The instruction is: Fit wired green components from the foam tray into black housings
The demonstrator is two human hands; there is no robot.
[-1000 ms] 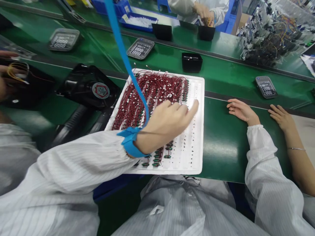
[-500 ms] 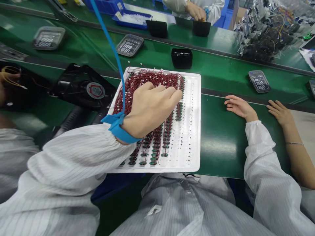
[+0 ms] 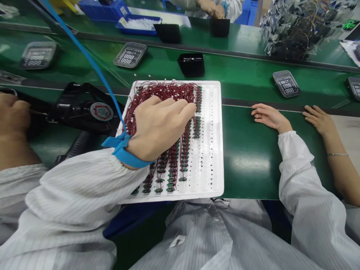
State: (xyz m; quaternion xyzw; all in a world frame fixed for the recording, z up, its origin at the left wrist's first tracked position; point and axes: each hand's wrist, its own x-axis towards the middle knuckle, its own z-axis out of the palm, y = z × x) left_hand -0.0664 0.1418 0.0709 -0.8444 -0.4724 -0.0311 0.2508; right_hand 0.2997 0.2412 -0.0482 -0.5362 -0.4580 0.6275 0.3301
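A white foam tray (image 3: 212, 150) lies on the green bench, bearing rows of small green boards (image 3: 171, 179) with tangled dark red wires (image 3: 165, 90) and white connectors. Over the tray's middle is my left hand (image 3: 160, 125), back upward and fingers curled down; the fingertips and anything between them are hidden. A blue strap (image 3: 132, 156) with a blue cord rings that wrist. To the right of the tray, my right hand (image 3: 269, 115) rests on the bench near the dark edge strip, fingers loosely apart and holding nothing.
Display units (image 3: 130, 55) and a black box (image 3: 191, 64) sit on the green strip behind the tray. A black housing (image 3: 87, 108) is at left, beside another person's hand (image 3: 14, 116). Another person's hand (image 3: 320, 120) rests at right. Bagged wired parts (image 3: 300, 32) are piled behind.
The view has shifted, so the tray and bench items appear further left. At left, the other person's hand shows more fully. My two hands keep about the same poses.
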